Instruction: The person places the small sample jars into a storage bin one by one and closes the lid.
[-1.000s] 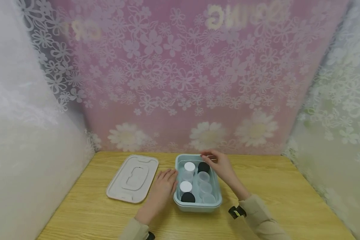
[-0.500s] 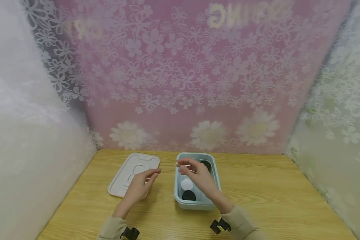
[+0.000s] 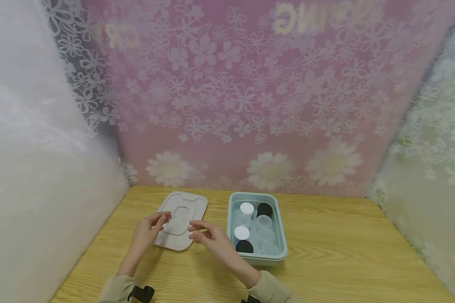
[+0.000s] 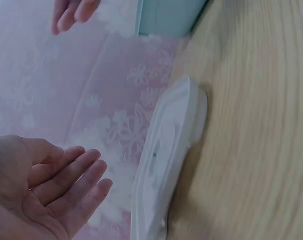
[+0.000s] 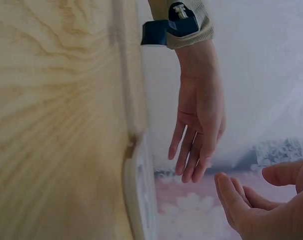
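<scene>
Both hands hovered over the white lid (image 3: 180,220), which lay flat on the counter (image 3: 345,248) just left of the jar-filled box (image 3: 257,227). The left hand (image 3: 145,231) and right hand (image 3: 208,237) held nothing, each grip loosely spread. Gripping the lid by opposite edges would probably lift it level.

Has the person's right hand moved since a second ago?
Yes. The right hand has left the pale blue plastic box and gone leftward, now over the white rectangular lid beside it.
</scene>
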Tool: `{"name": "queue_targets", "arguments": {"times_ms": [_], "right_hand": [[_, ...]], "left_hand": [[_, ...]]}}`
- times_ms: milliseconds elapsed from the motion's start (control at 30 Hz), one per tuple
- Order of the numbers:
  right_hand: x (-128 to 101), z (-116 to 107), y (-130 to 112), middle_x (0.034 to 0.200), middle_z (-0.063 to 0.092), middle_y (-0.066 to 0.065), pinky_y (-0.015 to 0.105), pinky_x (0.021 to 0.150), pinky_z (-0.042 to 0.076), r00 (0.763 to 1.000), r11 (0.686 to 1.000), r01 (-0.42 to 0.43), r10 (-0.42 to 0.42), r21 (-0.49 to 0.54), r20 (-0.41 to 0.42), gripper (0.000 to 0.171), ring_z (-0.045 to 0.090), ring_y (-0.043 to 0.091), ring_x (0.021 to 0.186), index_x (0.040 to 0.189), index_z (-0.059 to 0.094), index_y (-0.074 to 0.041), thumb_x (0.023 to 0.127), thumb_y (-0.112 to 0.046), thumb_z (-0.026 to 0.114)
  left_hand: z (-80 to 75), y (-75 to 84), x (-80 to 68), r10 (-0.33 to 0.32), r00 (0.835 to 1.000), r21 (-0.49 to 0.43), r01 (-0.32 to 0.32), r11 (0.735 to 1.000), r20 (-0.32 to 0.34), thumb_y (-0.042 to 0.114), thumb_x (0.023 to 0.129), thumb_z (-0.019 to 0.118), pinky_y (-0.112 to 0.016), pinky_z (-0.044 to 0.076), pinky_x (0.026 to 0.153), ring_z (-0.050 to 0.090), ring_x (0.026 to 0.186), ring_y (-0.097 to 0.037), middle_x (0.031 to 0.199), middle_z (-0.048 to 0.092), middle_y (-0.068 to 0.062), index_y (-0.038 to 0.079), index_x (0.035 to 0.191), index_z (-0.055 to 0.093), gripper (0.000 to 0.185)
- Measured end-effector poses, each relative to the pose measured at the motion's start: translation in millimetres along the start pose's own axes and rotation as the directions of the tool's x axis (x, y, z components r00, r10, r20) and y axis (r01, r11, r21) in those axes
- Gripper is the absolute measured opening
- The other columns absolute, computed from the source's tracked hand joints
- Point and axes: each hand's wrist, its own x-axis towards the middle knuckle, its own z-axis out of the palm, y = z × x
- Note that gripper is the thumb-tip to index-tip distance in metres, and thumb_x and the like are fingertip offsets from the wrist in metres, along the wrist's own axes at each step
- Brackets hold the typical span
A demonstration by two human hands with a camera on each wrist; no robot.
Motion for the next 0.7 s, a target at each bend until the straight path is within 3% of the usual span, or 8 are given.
{"name": "queue_targets", "arguments": {"times_ms": [200,400,533,700], "right_hand": [[-1,12,18,0.126,0.059,0.034,0.047,0.097,0.057,0.997,0.996,-0.066,0.068,0.063,-0.027,0.041,0.064,0.046,0.112,0.138,0.047,0.019,0.105,-0.004,0.052],[-4,17,30,0.131,0.057,0.031,0.047,0.098,0.055,0.973,0.974,-0.215,0.220,0.074,-0.068,0.049,0.064,0.044,0.113,0.141,0.044,0.019,0.102,-0.008,0.057],[-2,21,38,0.134,0.055,0.032,0.045,0.101,0.054,0.948,0.947,-0.298,0.308,0.117,-0.077,0.057,0.062,0.042,0.117,0.143,0.038,0.022,0.098,-0.007,0.058],[1,23,45,0.134,0.054,0.036,0.044,0.104,0.053,0.932,0.917,-0.344,0.360,0.205,-0.045,0.057,0.060,0.042,0.122,0.143,0.029,0.027,0.103,-0.006,0.053]], "left_hand": [[-25.2,-25.1,-9.0,-0.028,0.996,0.171,0.042,0.984,-0.082,0.009,0.103,0.059,-0.044,0.060,0.085,0.070,0.105,-0.037,0.114,0.073,-0.019,-0.002,0.123,0.070,0.025],[-42.9,-42.2,-14.9,-0.098,0.994,0.237,0.108,0.966,-0.052,0.009,0.102,0.060,-0.053,0.057,0.090,0.067,0.108,-0.043,0.118,0.069,-0.026,-0.007,0.125,0.066,0.029],[-47.3,-48.8,-16.8,-0.171,0.985,0.239,0.163,0.957,0.013,0.010,0.101,0.061,-0.048,0.060,0.082,0.069,0.104,-0.043,0.119,0.068,-0.027,-0.007,0.125,0.065,0.030],[-46.6,-52.0,-18.2,-0.252,0.965,0.140,0.240,0.961,0.078,0.007,0.101,0.060,-0.032,0.062,0.067,0.073,0.093,-0.035,0.118,0.068,-0.029,-0.010,0.127,0.063,0.032]]}}
